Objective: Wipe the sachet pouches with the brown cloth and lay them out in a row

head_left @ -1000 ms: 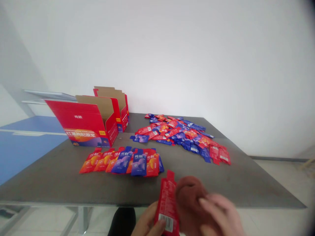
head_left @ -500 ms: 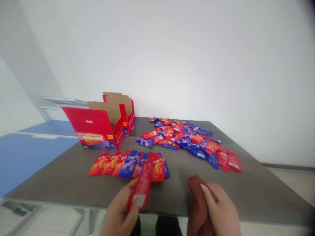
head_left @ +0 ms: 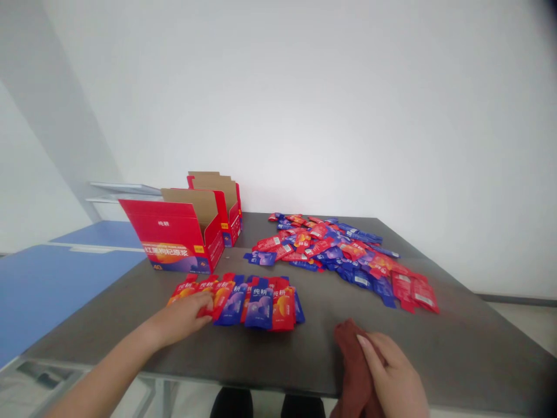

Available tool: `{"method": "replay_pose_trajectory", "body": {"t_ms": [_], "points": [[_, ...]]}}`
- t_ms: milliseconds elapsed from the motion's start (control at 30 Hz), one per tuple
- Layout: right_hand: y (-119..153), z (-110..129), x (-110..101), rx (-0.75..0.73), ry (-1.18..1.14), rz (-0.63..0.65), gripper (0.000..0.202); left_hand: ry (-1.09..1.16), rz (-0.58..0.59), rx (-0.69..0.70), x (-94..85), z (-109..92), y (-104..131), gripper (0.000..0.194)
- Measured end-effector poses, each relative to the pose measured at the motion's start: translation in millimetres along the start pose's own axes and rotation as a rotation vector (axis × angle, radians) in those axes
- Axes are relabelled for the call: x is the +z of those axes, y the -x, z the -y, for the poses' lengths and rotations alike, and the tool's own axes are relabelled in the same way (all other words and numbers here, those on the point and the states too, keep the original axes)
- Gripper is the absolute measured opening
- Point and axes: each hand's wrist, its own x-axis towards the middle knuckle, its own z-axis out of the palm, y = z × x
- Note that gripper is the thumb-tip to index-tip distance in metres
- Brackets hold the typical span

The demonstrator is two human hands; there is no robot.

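Note:
My left hand (head_left: 189, 316) reaches over the left end of a row of red and blue sachets (head_left: 260, 303) near the table's front. Its fingers are closed, with a bit of red sachet (head_left: 207, 311) showing between thumb and fingertips; the rest of that sachet is hidden by the hand. The row's sachets overlap, fronts up. At the right, by the table's front edge, my right hand (head_left: 387, 366) pinches a brown cloth (head_left: 354, 363) that hangs down over the edge.
Two open red cartons stand at the back left: a nearer box (head_left: 174, 235) and a farther box (head_left: 232, 217). A loose heap of red and blue sachets (head_left: 335, 249) spreads across the table's back right. A blue surface (head_left: 87, 284) adjoins the dark table (head_left: 313, 354) on the left.
My left hand has moved left and forward from the front edge, carrying a red sachet to the row's left end. The right hand keeps its grip on the cloth.

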Motion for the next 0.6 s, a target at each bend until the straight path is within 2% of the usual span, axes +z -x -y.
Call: {"method": "replay_pose_trajectory", "body": {"t_ms": [100,200,333,467,533,600], "points": [[-6.8,-7.5,4.4,0.0,0.009,-0.004,0.06,-0.02,0.011,0.015,-6.7,-5.1,-7.2,0.015],[-10.8,-10.8,13.6,-0.021,0.028,0.018,0.058,-0.064,-0.034,0.002,-10.5,-11.1,-31.4,0.027],[-12.0,-14.1,21.8,-0.074,0.077,0.014,0.057,-0.136,-0.074,0.008,-8.0,-19.4,-92.8,0.035],[-11.7,-19.7,22.3,-0.147,0.147,-0.041,0.051,-0.214,-0.066,-0.007,7.2,-34.4,-163.4,0.037],[-11.1,-20.9,21.5,-0.183,0.183,-0.044,0.047,-0.246,-0.059,0.0,18.5,-43.1,-189.6,0.038],[-10.2,-19.6,20.7,-0.203,0.206,-0.055,0.045,-0.271,-0.046,0.012,28.6,-48.7,-206.1,0.037]]}}
